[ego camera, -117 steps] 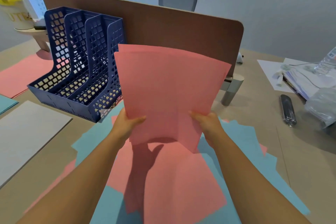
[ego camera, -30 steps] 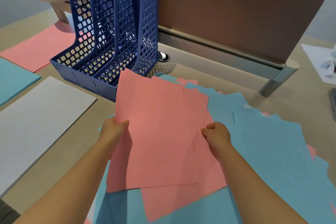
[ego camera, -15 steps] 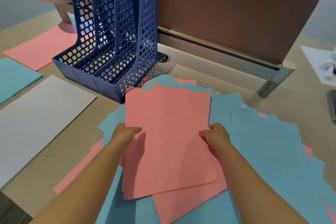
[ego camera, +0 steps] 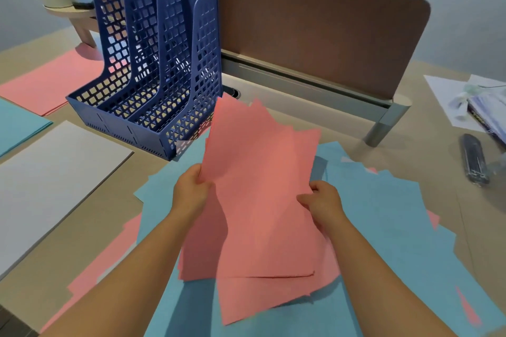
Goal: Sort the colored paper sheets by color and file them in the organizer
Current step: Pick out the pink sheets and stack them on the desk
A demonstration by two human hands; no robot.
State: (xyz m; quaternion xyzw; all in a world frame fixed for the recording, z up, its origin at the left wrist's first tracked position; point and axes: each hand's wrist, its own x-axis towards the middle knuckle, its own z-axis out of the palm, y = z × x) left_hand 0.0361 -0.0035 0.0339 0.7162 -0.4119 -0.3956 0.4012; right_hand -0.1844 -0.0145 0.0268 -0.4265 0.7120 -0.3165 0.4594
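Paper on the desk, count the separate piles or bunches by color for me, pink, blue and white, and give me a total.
Pink: 3, the held bunch, the neat pile behind the organizer, loose sheets in the spread.
Blue: 2, the loose spread, the far-left pile.
White: 1, the stack.
Total: 6.

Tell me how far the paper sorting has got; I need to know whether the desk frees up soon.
Early stage. Done: neat stacks of pink, blue and white sheets lie left of the organizer. In hand: the left hand and right hand grip a bundle of pink sheets. Left: the organizer's slots look empty, and mixed blue sheets with pink ones among them cover the desk.
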